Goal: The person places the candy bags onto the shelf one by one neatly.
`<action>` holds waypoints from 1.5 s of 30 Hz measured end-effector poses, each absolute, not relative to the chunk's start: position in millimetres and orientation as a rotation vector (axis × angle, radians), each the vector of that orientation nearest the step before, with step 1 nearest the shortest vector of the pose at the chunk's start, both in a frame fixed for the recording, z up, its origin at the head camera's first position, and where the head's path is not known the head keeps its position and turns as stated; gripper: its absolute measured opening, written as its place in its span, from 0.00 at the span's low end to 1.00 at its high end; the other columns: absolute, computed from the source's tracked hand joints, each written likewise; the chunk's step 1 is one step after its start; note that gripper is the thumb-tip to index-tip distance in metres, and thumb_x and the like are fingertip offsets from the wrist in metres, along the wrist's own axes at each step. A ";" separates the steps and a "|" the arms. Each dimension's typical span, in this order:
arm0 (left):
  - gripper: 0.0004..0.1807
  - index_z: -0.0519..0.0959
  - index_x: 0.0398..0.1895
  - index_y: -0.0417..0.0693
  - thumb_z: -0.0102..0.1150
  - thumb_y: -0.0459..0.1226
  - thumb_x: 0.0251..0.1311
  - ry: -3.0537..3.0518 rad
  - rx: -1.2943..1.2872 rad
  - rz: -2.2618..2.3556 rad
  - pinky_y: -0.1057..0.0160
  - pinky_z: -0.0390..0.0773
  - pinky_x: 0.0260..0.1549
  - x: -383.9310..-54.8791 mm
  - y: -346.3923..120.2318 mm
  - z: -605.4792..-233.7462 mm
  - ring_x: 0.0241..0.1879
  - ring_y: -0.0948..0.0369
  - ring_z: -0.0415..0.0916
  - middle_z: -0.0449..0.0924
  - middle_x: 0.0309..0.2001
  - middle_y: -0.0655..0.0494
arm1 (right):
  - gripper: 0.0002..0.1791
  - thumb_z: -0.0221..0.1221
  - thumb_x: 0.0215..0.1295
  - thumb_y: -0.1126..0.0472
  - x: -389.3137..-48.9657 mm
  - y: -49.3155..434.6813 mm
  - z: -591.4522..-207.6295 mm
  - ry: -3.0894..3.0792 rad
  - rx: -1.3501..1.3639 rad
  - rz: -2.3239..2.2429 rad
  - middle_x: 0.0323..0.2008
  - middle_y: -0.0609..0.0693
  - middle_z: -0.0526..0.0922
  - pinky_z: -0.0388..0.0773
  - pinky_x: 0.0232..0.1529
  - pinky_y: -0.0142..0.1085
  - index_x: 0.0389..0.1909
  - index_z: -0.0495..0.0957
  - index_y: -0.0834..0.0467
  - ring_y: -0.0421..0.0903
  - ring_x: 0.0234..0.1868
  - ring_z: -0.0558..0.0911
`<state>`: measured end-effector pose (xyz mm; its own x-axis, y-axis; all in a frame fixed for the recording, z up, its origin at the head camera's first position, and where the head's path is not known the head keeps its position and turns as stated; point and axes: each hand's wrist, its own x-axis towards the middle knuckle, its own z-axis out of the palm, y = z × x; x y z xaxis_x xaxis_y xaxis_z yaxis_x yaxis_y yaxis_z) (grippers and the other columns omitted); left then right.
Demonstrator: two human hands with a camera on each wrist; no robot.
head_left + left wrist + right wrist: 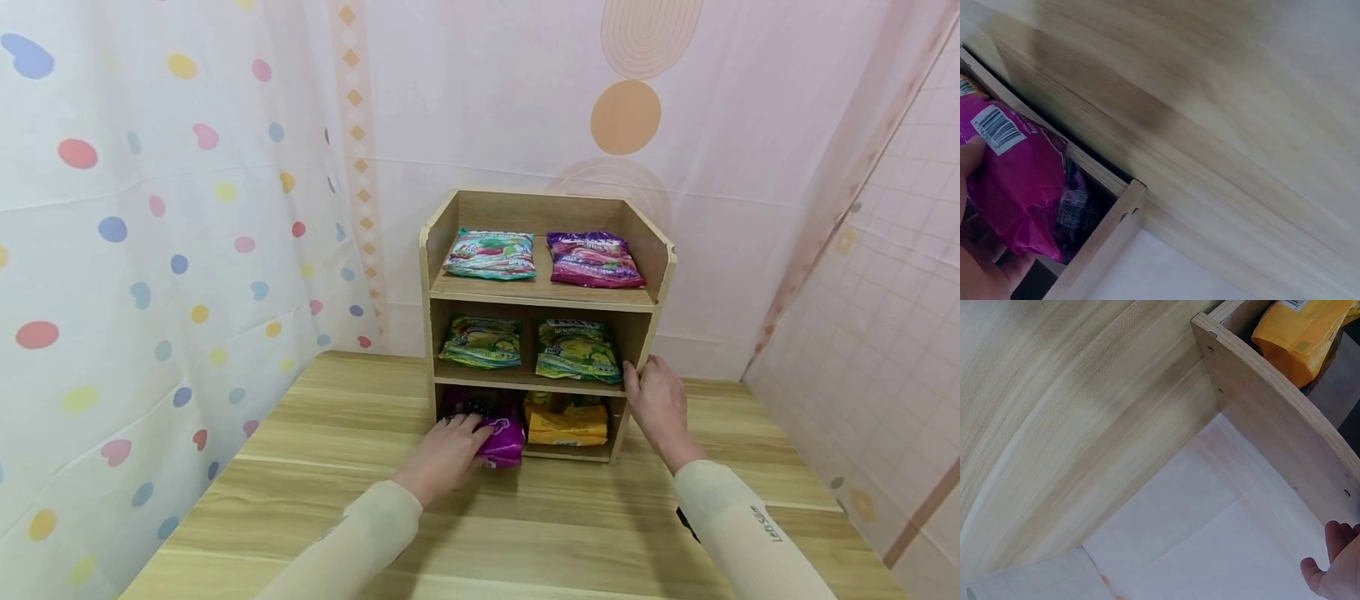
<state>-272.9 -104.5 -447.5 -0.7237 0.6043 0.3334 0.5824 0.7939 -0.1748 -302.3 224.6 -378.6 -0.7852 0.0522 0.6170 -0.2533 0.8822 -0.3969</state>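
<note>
A small three-tier wooden shelf (540, 292) stands on the table. My left hand (444, 450) grips a purple snack bag (504, 437) at the front of the bottom left compartment. In the left wrist view, the thumb lies on the bag's front near a white barcode label (997, 129) and the other fingers are below it. A dark, shiny bag (1075, 209) shows behind the purple one. My right hand (662, 404) holds the shelf's right side panel, thumb at the front edge and fingers along the outer face.
A yellow bag (567, 423) lies in the bottom right compartment. Two green bags, one on the left (482, 342) and one on the right (576, 350), fill the middle tier. On top lie a teal bag (491, 254) and a purple-pink bag (594, 259). Patterned curtains (187, 167) border the table (315, 433).
</note>
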 end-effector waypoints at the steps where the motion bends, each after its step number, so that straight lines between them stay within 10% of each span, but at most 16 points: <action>1: 0.26 0.77 0.62 0.49 0.65 0.47 0.63 -2.614 -0.889 0.083 0.47 0.75 0.55 -273.6 -103.1 -447.1 0.56 0.45 0.76 0.77 0.57 0.46 | 0.27 0.50 0.76 0.57 -302.2 224.5 -378.4 -2.400 0.145 0.622 0.32 0.62 0.79 0.75 0.31 0.51 0.13 0.67 0.61 0.56 0.25 0.76; 45: 0.15 0.84 0.43 0.49 0.70 0.28 0.52 -2.467 -0.853 0.213 0.51 0.79 0.45 -290.4 -102.5 -448.8 0.46 0.51 0.80 0.83 0.46 0.49 | 0.26 0.50 0.76 0.57 -303.7 226.0 -379.0 -2.427 0.135 0.624 0.29 0.59 0.76 0.74 0.29 0.48 0.15 0.68 0.61 0.53 0.23 0.73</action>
<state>-290.4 -102.5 -448.8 -0.6684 0.6134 0.4208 0.5321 0.7895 -0.3058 -303.7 226.0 -379.0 -0.8018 0.0531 0.5953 -0.2406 0.8831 -0.4029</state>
